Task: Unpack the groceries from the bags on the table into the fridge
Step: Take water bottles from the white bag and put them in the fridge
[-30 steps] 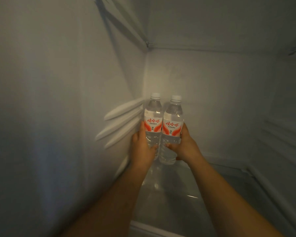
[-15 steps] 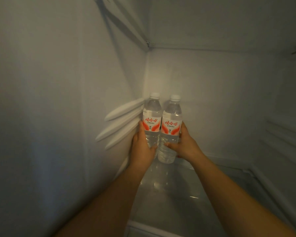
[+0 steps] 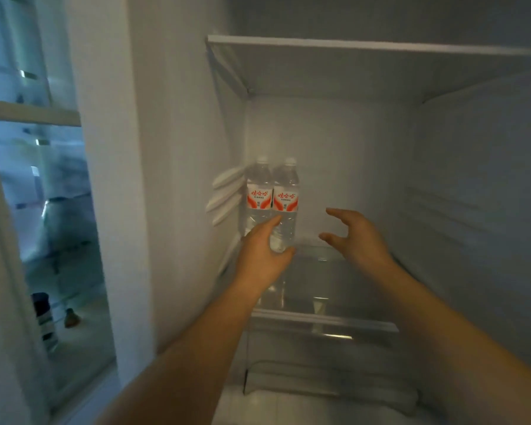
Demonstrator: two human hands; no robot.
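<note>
Two water bottles (image 3: 272, 197) upright, touching, in the back left corner of the glass fridge shelf (image 3: 325, 322), left hand (image 3: 262, 253) loosely spread before them, holding nothing, right hand (image 3: 354, 237) wide, empty, just beside

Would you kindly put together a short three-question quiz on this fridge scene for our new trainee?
1. True or false: the two water bottles stand upright, side by side, in the back left corner of the glass shelf.
2. Which hand is plainly clear of both bottles? A) left hand B) right hand
3. Fill in: the bottle labels are white and ____.

Key
1. True.
2. B; its fingers are spread and hold nothing, to the right of the bottles. The left hand overlaps them in view.
3. Red.
</note>
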